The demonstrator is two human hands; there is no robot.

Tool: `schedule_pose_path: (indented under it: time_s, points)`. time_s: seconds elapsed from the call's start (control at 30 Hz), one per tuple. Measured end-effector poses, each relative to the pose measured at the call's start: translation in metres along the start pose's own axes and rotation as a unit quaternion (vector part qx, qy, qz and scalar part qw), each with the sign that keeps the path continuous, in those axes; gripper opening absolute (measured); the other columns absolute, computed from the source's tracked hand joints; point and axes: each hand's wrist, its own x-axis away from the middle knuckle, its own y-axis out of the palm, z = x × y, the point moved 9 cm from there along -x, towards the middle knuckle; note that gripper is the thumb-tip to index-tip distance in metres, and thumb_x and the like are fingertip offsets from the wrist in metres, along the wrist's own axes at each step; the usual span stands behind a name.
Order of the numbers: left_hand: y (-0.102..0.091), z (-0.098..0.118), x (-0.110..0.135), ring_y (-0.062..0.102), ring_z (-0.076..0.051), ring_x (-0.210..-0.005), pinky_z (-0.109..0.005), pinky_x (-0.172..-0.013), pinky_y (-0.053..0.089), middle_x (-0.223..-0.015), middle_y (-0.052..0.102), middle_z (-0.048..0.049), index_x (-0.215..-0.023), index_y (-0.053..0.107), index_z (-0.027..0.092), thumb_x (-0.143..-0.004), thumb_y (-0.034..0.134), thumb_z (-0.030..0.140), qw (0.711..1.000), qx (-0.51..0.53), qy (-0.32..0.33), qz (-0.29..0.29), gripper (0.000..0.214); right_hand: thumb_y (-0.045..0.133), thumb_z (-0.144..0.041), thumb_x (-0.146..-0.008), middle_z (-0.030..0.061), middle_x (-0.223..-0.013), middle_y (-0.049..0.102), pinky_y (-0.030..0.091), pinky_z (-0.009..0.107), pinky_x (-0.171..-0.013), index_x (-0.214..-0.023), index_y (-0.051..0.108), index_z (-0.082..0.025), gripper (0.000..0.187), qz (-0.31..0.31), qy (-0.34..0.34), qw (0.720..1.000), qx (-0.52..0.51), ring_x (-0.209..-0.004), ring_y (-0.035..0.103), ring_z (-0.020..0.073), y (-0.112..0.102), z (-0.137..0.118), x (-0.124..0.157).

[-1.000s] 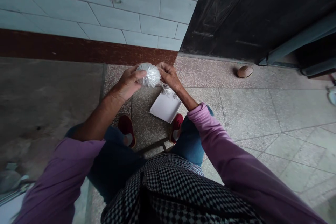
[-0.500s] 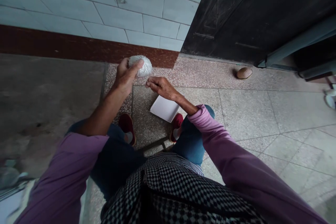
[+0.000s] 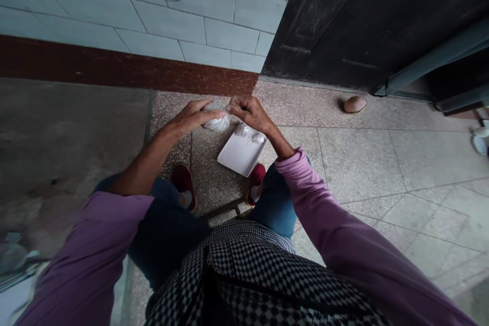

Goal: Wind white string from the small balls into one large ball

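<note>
My left hand (image 3: 196, 118) is closed around a ball of shiny white twine (image 3: 218, 121), thumb and fingers on opposite sides of it. At the ball's right edge, my right hand (image 3: 246, 111) has its fingers pinched together; any strand between them is too fine to make out. Below the hands, on the floor between my feet, lies a shallow white box (image 3: 237, 155). Two small silvery-white bundles (image 3: 243, 129) rest along its far side.
A tiled wall (image 3: 164, 20) with a dark red base stands ahead, meeting a dark door (image 3: 328, 25) on the right. A rounded brown object (image 3: 355, 104) sits on the floor near the door. My red shoes (image 3: 184, 183) flank the box.
The ball in my left hand has come down and slightly right. My right hand has moved up to the ball, uncovering the bundles in the box.
</note>
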Motion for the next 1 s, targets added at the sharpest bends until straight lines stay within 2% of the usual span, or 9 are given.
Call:
schedule_pose_path:
  time_s: [0.2,0.27,0.37,0.47,0.63,0.7,0.83,0.9,1.0]
  points:
    - [0.007,0.007,0.001,0.071,-0.037,-0.114,-0.044,-0.099,0.057,-0.100,0.077,-0.0054,-0.117,0.083,0.022,-0.074,0.112,0.066,0.998,-0.005,0.019,-0.067,0.068,0.098,-0.066,-0.121,-0.0036,-0.076,0.039,0.042,0.034,-0.079,-0.076,0.047,-0.030,0.077,-0.007,0.036,0.997,-0.072,-0.083,0.041,0.0204,0.020,0.009,0.000]
    - [0.004,0.011,0.000,0.069,-0.034,-0.112,-0.041,-0.099,0.054,-0.101,0.077,-0.0033,-0.119,0.085,0.021,-0.074,0.110,0.058,0.997,-0.039,0.036,-0.051,0.064,0.099,-0.068,-0.122,-0.0045,-0.074,0.036,0.039,0.034,-0.077,-0.075,0.046,-0.030,0.079,-0.014,0.044,0.995,-0.083,-0.081,0.038,0.0197,0.024,0.011,-0.001]
    - [-0.010,0.018,0.001,0.069,-0.037,-0.119,-0.042,-0.109,0.055,-0.105,0.079,-0.0030,-0.118,0.083,0.024,-0.070,0.108,0.050,0.994,-0.084,0.059,0.025,0.060,0.099,-0.073,-0.120,-0.0050,-0.071,0.037,0.035,0.035,-0.075,-0.073,0.048,-0.031,0.081,-0.025,0.043,0.995,-0.082,-0.079,0.037,0.0189,0.023,0.012,-0.002]
    - [-0.024,0.024,0.003,0.070,-0.039,-0.121,-0.044,-0.113,0.055,-0.112,0.080,-0.0041,-0.114,0.080,0.027,-0.071,0.108,0.048,0.989,-0.105,0.069,0.074,0.056,0.099,-0.072,-0.119,-0.0057,-0.070,0.043,0.033,0.035,-0.074,-0.077,0.058,-0.029,0.073,-0.022,0.039,0.996,-0.075,-0.078,0.036,0.0181,0.014,0.009,0.001]
    - [-0.029,0.031,0.005,0.061,-0.029,-0.114,-0.038,-0.107,0.051,-0.112,0.077,-0.0020,-0.123,0.079,0.021,-0.077,0.107,0.044,0.991,-0.091,0.068,0.065,0.059,0.100,-0.061,-0.121,-0.0042,-0.074,0.047,0.039,0.035,-0.076,-0.085,0.066,-0.027,0.060,0.022,0.045,0.994,-0.094,-0.082,0.043,0.0193,0.006,0.003,0.012]
    - [-0.026,0.032,0.006,0.062,-0.030,-0.115,-0.038,-0.109,0.052,-0.113,0.077,-0.0025,-0.121,0.078,0.021,-0.077,0.106,0.045,0.991,-0.092,0.069,0.070,0.057,0.099,-0.067,-0.120,-0.0043,-0.072,0.044,0.039,0.034,-0.071,-0.085,0.065,-0.028,0.063,0.012,0.071,0.988,-0.139,-0.078,0.042,0.0192,0.015,0.010,0.013]
    - [-0.010,0.030,0.005,0.072,-0.037,-0.125,-0.044,-0.120,0.056,-0.123,0.083,-0.0067,-0.117,0.080,0.024,-0.072,0.107,0.044,0.990,-0.098,0.076,0.068,0.056,0.092,-0.091,-0.116,-0.0097,-0.066,0.029,0.027,0.033,-0.059,-0.088,0.063,-0.029,0.073,-0.004,0.125,0.957,-0.262,-0.066,0.024,0.0159,0.033,0.033,0.005]
    - [-0.007,0.025,0.004,0.075,-0.043,-0.133,-0.046,-0.121,0.058,-0.122,0.085,-0.0086,-0.114,0.082,0.026,-0.070,0.106,0.040,0.992,-0.081,0.082,0.058,0.052,0.090,-0.097,-0.114,-0.0113,-0.067,0.026,0.025,0.032,-0.056,-0.089,0.060,-0.030,0.077,0.011,0.128,0.944,-0.304,-0.065,0.019,0.0150,0.028,0.042,0.000]
    - [-0.011,0.016,0.000,0.076,-0.048,-0.141,-0.045,-0.117,0.060,-0.116,0.086,-0.0088,-0.108,0.084,0.030,-0.067,0.106,0.039,0.994,-0.060,0.080,0.044,0.048,0.089,-0.100,-0.111,-0.0110,-0.071,0.026,0.026,0.030,-0.054,-0.094,0.063,-0.030,0.077,0.033,0.103,0.940,-0.323,-0.065,0.023,0.0153,0.001,0.049,-0.003]
